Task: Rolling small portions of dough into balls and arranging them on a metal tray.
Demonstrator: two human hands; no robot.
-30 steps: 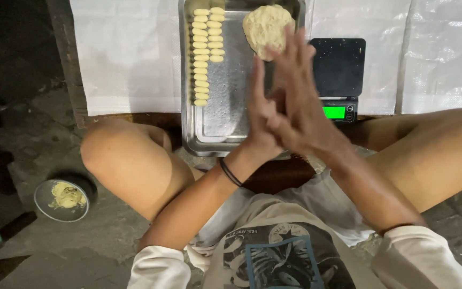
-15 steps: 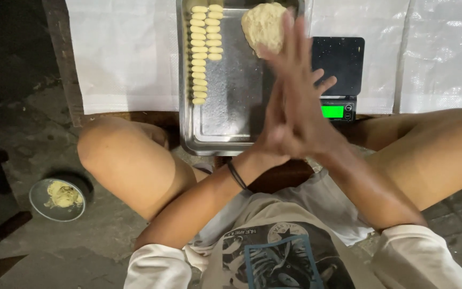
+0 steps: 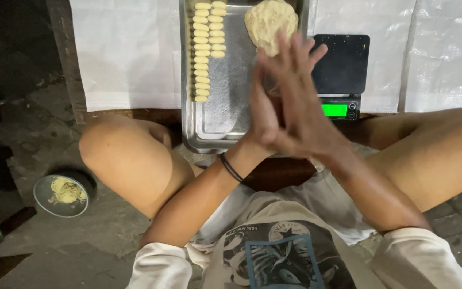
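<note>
Both hands, the left hand (image 3: 263, 115) and right hand (image 3: 303, 107), press flat palm to palm over the rectangular steel tray (image 3: 209, 128); whatever lies between them is hidden. Light, even pressure would keep pieces matching the rows of small pale dough rolls (image 3: 203, 51) beside the pale round dough lump (image 3: 271, 18).

Only one screen in my view: a small rectangular display (image 3: 334, 110) glowing bright green on the front strip of a black digital scale (image 3: 343, 67). The scale sat just right of the steel tray (image 3: 188, 80), on the white sheeting, near the person's right knee. Its platform was a flat black square, the display strip below it, facing the wearer. Two small round buttons (image 3: 352, 110) sat just right of the green panel. The readout was too small to make out. I spotted no packages, labels or signs.
</note>
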